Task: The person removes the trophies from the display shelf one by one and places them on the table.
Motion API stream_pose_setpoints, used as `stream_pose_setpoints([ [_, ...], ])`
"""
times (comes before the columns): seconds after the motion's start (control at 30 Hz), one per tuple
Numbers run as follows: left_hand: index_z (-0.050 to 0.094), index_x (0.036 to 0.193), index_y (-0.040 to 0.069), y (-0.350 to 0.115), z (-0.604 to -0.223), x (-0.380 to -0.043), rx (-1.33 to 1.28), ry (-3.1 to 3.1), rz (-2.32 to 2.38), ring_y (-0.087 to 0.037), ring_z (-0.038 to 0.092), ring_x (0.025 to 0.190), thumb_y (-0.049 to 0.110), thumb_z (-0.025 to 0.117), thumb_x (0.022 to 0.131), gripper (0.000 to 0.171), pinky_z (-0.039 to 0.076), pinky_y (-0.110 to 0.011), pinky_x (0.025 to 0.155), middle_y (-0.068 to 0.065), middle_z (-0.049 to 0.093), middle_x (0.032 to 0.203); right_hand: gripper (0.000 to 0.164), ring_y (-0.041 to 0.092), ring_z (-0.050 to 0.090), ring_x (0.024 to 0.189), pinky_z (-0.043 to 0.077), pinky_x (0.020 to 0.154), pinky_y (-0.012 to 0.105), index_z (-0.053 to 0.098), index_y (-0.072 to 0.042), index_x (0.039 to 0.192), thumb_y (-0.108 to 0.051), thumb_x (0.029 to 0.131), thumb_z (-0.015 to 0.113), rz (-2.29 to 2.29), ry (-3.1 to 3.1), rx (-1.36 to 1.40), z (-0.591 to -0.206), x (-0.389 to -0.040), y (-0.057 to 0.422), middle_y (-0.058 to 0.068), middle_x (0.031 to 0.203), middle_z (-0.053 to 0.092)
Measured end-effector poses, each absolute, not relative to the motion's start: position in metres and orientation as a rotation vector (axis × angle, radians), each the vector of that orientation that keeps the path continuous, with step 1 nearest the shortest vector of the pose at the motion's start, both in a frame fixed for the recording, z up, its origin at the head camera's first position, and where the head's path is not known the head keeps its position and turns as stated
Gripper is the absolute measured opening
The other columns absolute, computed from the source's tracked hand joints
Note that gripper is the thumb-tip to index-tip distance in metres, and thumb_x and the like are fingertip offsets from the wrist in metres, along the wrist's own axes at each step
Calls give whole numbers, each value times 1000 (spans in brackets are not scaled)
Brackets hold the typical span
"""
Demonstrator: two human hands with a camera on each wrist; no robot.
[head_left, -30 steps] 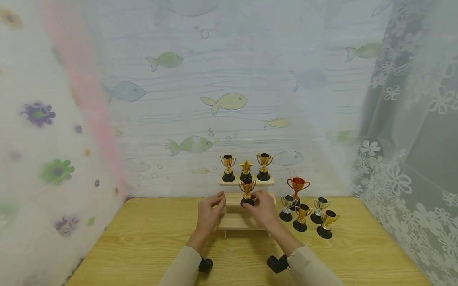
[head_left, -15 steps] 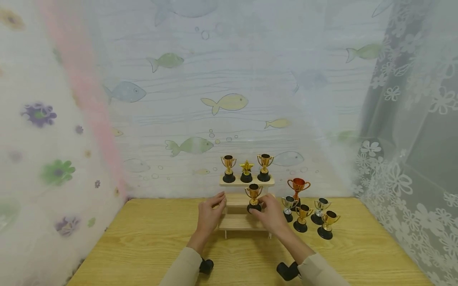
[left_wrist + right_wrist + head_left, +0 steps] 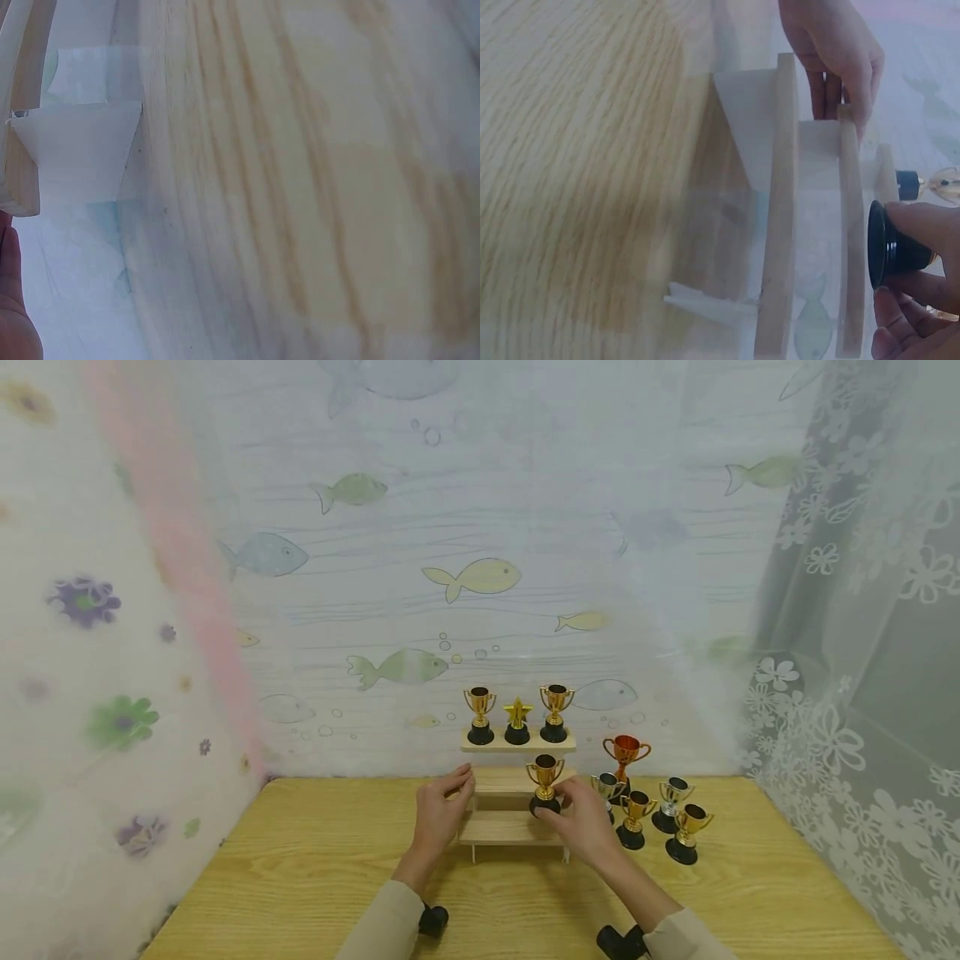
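Observation:
My right hand [image 3: 585, 822] pinches a gold trophy cup [image 3: 545, 770] by its black base. In the right wrist view that base [image 3: 901, 251] hangs just off the middle board [image 3: 851, 240] of a three-tier wooden display stand [image 3: 513, 828], near its right end. My left hand [image 3: 442, 810] rests its fingertips at the left end of the same board; the right wrist view shows that hand [image 3: 840, 49] there too. On the top tier stand a gold trophy cup [image 3: 480, 699], a gold star trophy [image 3: 517, 713] and another gold trophy cup [image 3: 557, 700].
Right of the stand, on the wooden table [image 3: 322, 852], are a reddish trophy cup [image 3: 626, 748], silver trophy cups [image 3: 675, 789] and gold trophy cups [image 3: 693, 817]. One silver cup is partly behind my right hand. A fish-patterned curtain [image 3: 300, 610] hangs behind.
My right hand has carried the gold trophy cup to the right and slightly down in the head view. My left hand has stayed at the stand's left end.

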State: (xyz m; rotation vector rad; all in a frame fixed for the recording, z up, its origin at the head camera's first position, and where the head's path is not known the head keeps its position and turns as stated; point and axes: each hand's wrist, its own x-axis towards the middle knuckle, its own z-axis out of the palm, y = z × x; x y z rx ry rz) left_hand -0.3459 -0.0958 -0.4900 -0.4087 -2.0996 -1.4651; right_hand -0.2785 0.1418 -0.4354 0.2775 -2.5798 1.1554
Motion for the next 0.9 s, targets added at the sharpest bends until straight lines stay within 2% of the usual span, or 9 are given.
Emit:
stream_pose_setpoints([
  [0.27, 76, 112, -5, -96, -491, -347, -418, -2099, -1467, -27, 73, 105, 8, 71, 96, 21, 60, -37, 89, -12, 73, 122, 33, 23, 60, 91, 50, 71, 37, 72, -1, 112, -20, 86, 83, 1154, -2596, 255, -438, -269, 154, 9, 109, 66],
  [0.43, 77, 112, -3, -96, -491, -347, -428, -2092, -1465, -27, 73, 107, 9, 71, 96, 21, 60, -37, 89, -11, 73, 122, 35, 22, 56, 86, 45, 68, 33, 72, -1, 114, -18, 86, 83, 1147, -2618, 235, -442, -267, 165, 6, 101, 63],
  [0.63, 78, 111, -1, -96, -491, -346, -430, -2084, -1456, -26, 73, 106, 9, 71, 96, 19, 60, -37, 88, -12, 73, 121, 29, 20, 53, 84, 44, 70, 33, 72, -3, 108, -17, 85, 84, 1117, -2623, 216, -449, -265, 180, 3, 94, 60],
  [0.9, 77, 110, -5, -96, -490, -346, -426, -2082, -1461, -27, 74, 105, 9, 72, 96, 20, 60, -38, 89, -12, 73, 120, 40, 20, 59, 86, 51, 72, 36, 70, 7, 112, -18, 84, 85, 1068, -2642, 195, -458, -263, 196, 9, 99, 64],
])
